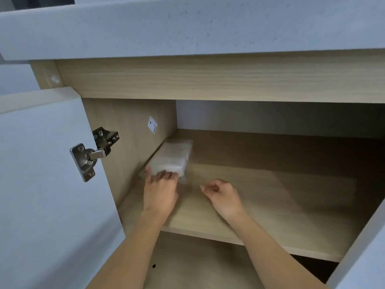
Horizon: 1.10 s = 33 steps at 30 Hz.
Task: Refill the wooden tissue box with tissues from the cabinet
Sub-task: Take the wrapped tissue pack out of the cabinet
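In the head view, the left hand (160, 190) is gripping a soft white tissue pack (174, 155) in clear plastic wrap. Its fingers are curling over the pack's near end, and one finger is stretching out along the near left corner. The right hand (224, 195) is hovering just to the right, its grip loosely curled and holding nothing.

The tissue pack is lying flat at the left edge of the pale wooden cabinet shelf (281, 205), with its long side against the cabinet's left wall. The left thumb is hard to make out, and the wrap is blurring near the fingers.

The shelf is stretching wide to the right of both hands, and its front edge is passing under the forearms. A white cabinet door (41, 184) is standing open on the left on a steel hinge (94, 153). A grey speckled bench (187, 28) is overhanging above.
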{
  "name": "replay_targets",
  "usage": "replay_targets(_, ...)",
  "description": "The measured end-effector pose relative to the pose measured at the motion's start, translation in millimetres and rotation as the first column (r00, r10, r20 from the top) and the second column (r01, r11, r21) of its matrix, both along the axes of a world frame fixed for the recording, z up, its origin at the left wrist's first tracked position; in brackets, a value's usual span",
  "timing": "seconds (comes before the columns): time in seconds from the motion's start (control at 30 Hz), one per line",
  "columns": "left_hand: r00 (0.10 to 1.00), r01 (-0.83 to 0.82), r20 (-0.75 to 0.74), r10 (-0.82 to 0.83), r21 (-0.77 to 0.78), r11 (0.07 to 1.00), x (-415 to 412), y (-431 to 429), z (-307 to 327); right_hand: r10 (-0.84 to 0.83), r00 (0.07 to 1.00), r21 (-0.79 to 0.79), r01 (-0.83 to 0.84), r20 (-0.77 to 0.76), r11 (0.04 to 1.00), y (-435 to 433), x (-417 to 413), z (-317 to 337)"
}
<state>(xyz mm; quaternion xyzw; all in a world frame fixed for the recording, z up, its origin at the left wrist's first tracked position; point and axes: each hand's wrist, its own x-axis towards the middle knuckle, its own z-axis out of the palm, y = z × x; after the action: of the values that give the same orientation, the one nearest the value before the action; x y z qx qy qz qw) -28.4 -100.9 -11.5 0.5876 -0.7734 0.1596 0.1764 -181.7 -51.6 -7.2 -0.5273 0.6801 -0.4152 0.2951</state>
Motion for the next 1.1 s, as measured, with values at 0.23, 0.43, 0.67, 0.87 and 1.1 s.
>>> replay_targets(0.23,0.969,0.168,-0.153,-0.196,-0.178,0.97,-15,26,-2,-0.094,0.901,0.048,0.081,0.423,0.996,-13,5,0)
replay_targets(0.43,0.909,0.318,-0.173,-0.38,-0.3,0.899,-33,65,-10,-0.149,0.65,0.135,0.073,0.745,0.988,-21,-5,9)
replay_targets(0.67,0.838,0.464,-0.158,-0.523,-0.299,0.834,-38,92,-11,-0.206,0.539,0.239,0.009,0.817,0.971,-21,-10,10)
replay_targets(0.87,0.774,0.534,-0.292,-0.562,-0.178,0.827,-32,108,-2,-0.143,0.7,0.235,-0.037,0.7,0.971,-9,-17,9)
replay_targets(1.1,0.404,0.335,-0.914,-0.042,0.105,0.937,-13,85,36,-0.058,0.733,0.204,-0.111,0.678,0.973,12,-24,10)
